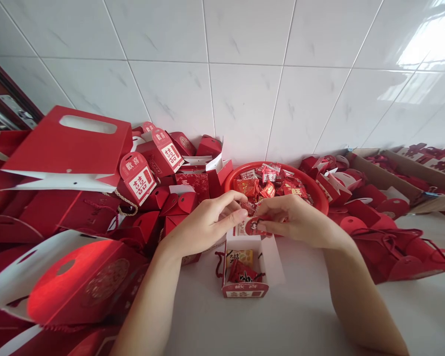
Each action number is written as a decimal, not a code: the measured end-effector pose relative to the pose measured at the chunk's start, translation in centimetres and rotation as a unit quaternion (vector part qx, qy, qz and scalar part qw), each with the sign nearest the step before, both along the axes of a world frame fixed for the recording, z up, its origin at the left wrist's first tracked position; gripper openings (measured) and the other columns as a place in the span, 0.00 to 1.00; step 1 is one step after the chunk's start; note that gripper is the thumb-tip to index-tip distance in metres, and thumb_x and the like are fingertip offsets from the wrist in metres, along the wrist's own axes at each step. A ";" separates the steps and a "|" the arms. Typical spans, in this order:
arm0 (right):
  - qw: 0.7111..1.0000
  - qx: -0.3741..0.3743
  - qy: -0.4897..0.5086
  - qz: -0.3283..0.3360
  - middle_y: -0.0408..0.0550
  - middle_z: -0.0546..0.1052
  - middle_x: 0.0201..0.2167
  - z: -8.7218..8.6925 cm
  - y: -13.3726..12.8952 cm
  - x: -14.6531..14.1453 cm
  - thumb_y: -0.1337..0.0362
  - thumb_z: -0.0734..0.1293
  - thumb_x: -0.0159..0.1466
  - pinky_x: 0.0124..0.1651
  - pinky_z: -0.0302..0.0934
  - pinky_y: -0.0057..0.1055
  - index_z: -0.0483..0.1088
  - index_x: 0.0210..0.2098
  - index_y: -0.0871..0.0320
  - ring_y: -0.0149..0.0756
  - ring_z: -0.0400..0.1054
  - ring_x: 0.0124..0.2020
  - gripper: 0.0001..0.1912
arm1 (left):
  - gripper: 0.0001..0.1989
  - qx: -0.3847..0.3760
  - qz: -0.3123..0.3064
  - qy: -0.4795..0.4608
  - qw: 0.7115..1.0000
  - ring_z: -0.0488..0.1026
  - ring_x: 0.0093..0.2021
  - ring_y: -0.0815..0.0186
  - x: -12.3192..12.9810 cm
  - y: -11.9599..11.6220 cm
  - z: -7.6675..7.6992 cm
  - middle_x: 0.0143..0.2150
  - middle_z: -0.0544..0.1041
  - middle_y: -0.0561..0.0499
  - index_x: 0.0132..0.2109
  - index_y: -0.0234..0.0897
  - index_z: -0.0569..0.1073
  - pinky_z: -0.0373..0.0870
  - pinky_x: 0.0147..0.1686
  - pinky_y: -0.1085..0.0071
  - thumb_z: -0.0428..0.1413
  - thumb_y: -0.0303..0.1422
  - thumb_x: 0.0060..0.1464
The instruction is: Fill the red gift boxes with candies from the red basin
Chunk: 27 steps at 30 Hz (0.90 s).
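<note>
A small open gift box [244, 292], red with white inner walls, stands in front of me. Inside it lie a yellow packet [241, 257] and a red wrapped candy [242, 273] with black lettering. Above the box's far end, my right hand [296, 220] pinches a cream-and-red printed packet [250, 226] with a small cartoon figure. My left hand [215, 215] is curled just left of it, thumb and fingertips drawn together. A red wrapper shows at its fingertips, but I cannot make out what it grips. Beyond both hands sits a round red basket [322, 190] of wrapped candies [269, 189].
Red gift boxes [96, 277] are heaped on the left, one large handled box [70, 143] on top. More red boxes [371, 198] lie on the right, beside cardboard cartons [396, 180]. A tiled wall [244, 104] closes off the white table [282, 321].
</note>
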State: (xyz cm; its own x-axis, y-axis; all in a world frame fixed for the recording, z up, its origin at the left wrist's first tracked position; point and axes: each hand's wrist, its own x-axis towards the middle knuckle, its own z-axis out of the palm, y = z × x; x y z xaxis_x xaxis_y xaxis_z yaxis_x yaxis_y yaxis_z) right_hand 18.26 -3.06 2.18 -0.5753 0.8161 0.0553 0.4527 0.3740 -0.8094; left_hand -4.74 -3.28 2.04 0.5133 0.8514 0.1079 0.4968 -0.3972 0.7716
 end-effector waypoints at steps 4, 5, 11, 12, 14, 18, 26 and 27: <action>0.994 0.041 -0.101 0.010 0.39 0.76 0.22 0.6 -0.5 0.3 0.68 0.69 0.62 0.28 0.59 0.25 0.76 0.37 0.57 0.29 0.67 0.23 0.05 | 0.18 0.008 0.002 0.135 0.991 0.75 0.45 0.60 -0.4 0.1 -0.3 0.43 0.78 0.49 0.47 0.42 0.79 0.69 0.45 0.68 0.47 0.45 0.67; 0.991 0.051 -0.120 0.024 0.38 0.75 0.21 0.6 -0.7 0.1 0.70 0.68 0.62 0.28 0.58 0.25 0.77 0.37 0.57 0.28 0.65 0.22 0.06 | 0.17 -0.004 -0.007 0.176 0.984 0.75 0.45 0.60 -0.4 0.0 -0.5 0.43 0.77 0.49 0.45 0.43 0.80 0.69 0.44 0.68 0.49 0.44 0.66; 0.972 0.098 -0.185 0.110 0.40 0.78 0.26 0.1 -1.3 -1.4 0.76 0.66 0.60 0.32 0.56 0.25 0.77 0.37 0.55 0.30 0.69 0.25 0.11 | 0.10 -0.049 -0.027 0.255 0.965 0.75 0.48 0.58 -0.4 0.0 -1.0 0.44 0.78 0.50 0.40 0.43 0.80 0.69 0.43 0.69 0.55 0.30 0.55; 0.968 0.103 -0.197 0.114 0.40 0.79 0.26 0.0 -1.4 -1.5 0.76 0.67 0.60 0.32 0.55 0.26 0.77 0.37 0.55 0.31 0.69 0.26 0.11 | 0.10 -0.047 -0.022 0.253 0.966 0.75 0.48 0.58 -0.5 0.0 -1.1 0.44 0.79 0.50 0.41 0.43 0.80 0.69 0.42 0.70 0.56 0.30 0.54; 0.962 0.104 -0.220 0.120 0.40 0.79 0.27 -0.1 -1.6 -1.5 0.75 0.67 0.61 0.31 0.54 0.26 0.77 0.38 0.55 0.31 0.70 0.26 0.11 | 0.13 -0.057 -0.019 0.261 0.964 0.75 0.48 0.57 -0.7 0.1 -1.1 0.45 0.79 0.50 0.42 0.44 0.80 0.69 0.41 0.70 0.56 0.27 0.51; 0.957 0.097 -0.244 0.122 0.42 0.80 0.30 0.1 -2.0 -1.2 0.74 0.66 0.63 0.31 0.53 0.27 0.76 0.41 0.54 0.33 0.71 0.29 0.11 | 0.20 -0.072 -0.036 0.262 0.962 0.75 0.51 0.56 -0.9 -0.1 -1.1 0.49 0.80 0.49 0.47 0.45 0.80 0.69 0.42 0.68 0.55 0.24 0.48; 0.953 0.106 -0.249 0.136 0.40 0.77 0.27 0.3 -2.7 -0.5 0.71 0.65 0.64 0.28 0.48 0.28 0.74 0.38 0.55 0.32 0.67 0.26 0.08 | 0.17 0.005 -0.110 0.150 0.982 0.75 0.49 0.62 -1.0 -0.9 0.1 0.48 0.80 0.52 0.44 0.42 0.80 0.68 0.48 0.69 0.52 0.20 0.54; 0.954 0.107 -0.245 0.138 0.40 0.76 0.26 0.3 -2.8 -0.5 0.71 0.65 0.64 0.28 0.47 0.28 0.74 0.38 0.55 0.31 0.66 0.25 0.07 | 0.17 0.007 -0.111 0.146 0.983 0.75 0.49 0.62 -1.0 -0.9 0.1 0.48 0.79 0.52 0.43 0.42 0.80 0.68 0.49 0.69 0.52 0.20 0.54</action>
